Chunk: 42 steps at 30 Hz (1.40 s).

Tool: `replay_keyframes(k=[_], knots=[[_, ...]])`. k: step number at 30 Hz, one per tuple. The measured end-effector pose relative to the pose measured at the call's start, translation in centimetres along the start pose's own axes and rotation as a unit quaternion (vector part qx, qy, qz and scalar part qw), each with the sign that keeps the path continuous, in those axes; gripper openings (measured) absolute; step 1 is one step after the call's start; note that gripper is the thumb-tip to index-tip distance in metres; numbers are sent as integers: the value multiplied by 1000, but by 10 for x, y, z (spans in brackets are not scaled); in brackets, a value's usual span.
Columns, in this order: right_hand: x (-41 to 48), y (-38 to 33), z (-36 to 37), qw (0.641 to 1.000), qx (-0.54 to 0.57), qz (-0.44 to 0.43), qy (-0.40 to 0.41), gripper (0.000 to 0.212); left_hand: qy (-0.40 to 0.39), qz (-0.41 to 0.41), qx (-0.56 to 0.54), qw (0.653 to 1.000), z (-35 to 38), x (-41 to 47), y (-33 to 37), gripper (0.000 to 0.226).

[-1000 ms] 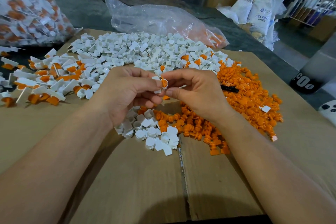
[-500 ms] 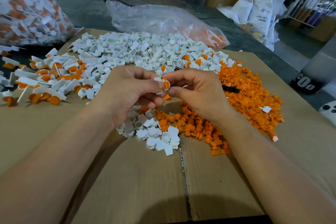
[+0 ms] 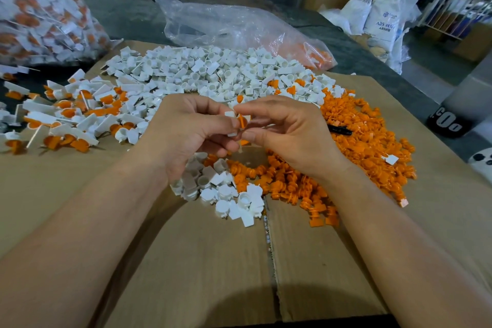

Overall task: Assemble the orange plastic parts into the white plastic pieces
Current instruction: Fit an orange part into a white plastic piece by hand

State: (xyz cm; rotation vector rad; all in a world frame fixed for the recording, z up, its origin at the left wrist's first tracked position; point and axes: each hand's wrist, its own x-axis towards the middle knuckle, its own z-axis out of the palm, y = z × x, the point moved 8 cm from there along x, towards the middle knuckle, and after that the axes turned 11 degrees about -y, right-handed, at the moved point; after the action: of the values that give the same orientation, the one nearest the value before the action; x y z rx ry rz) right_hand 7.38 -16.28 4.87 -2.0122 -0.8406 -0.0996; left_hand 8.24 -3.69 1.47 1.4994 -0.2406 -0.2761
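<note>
My left hand [image 3: 189,130] pinches a small white plastic piece [image 3: 230,115] between thumb and fingers. My right hand [image 3: 287,130] pinches an orange plastic part [image 3: 241,121] and holds it against the white piece. Both hands meet above the cardboard [image 3: 199,261]. A heap of loose white pieces [image 3: 213,72] lies behind the hands, and a smaller cluster [image 3: 226,192] lies below them. Loose orange parts [image 3: 367,141] spread to the right. Joined white-and-orange pieces [image 3: 66,117] lie at the left.
A clear plastic bag [image 3: 234,24] lies behind the white heap. A large bag of joined pieces [image 3: 40,13] stands at the far left. A black pen-like object [image 3: 339,129] lies on the orange pile. White sacks [image 3: 380,16] and boxes stand at the back right.
The hands have stayed together in the same place. The orange part has turned slightly in my right fingers against the white piece.
</note>
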Motion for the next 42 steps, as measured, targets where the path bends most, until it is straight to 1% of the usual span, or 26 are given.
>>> replay_keyframes(k=[5, 9, 13, 23, 29, 31, 33, 34, 35, 36, 37, 39, 40, 42], knots=[[-1, 0, -3, 1000, -3, -15, 17, 41, -8, 3, 8, 1000, 3, 0, 0, 8], [0, 0, -4, 999, -26, -24, 26, 37, -10, 1, 3, 1000, 4, 0, 0, 9], [0, -2, -4, 998, -52, -38, 28, 38, -12, -6, -3, 1000, 4, 1, -1, 9], [0, -2, -5, 996, -65, -54, 35, 39, -14, -4, -8, 1000, 5, 1, -2, 6], [0, -3, -1, 998, -50, -35, 13, 41, -13, -2, -8, 1000, 4, 2, -3, 6], [-1, 0, -4, 1000, -29, 4, 6, 43, -8, 3, -11, 1000, 3, 2, -2, 7], [-4, 10, -22, 995, -47, 80, 38, 50, 3, 7, -18, 1000, 0, 2, -2, 8], [-7, 16, -37, 987, -83, 124, 64, 54, 5, 9, -20, 1000, -1, 3, -1, 7], [-11, 23, -53, 973, -135, 170, 83, 53, 4, 11, -19, 1000, -1, 3, -1, 7], [-16, 31, -67, 953, -191, 221, 86, 53, 1, 12, -16, 1000, -1, 3, -1, 6], [-20, 41, -77, 930, -232, 275, 71, 55, -1, 13, -13, 1000, -1, 3, -1, 5], [-29, 62, -83, 891, -268, 367, 1, 66, -2, 16, -11, 1000, -1, 2, -1, 5], [-33, 70, -80, 875, -276, 395, -44, 71, -2, 17, -12, 1000, -2, 2, -1, 5], [-37, 75, -69, 855, -275, 424, -119, 84, -2, 19, -15, 1000, -2, 2, 0, 6]])
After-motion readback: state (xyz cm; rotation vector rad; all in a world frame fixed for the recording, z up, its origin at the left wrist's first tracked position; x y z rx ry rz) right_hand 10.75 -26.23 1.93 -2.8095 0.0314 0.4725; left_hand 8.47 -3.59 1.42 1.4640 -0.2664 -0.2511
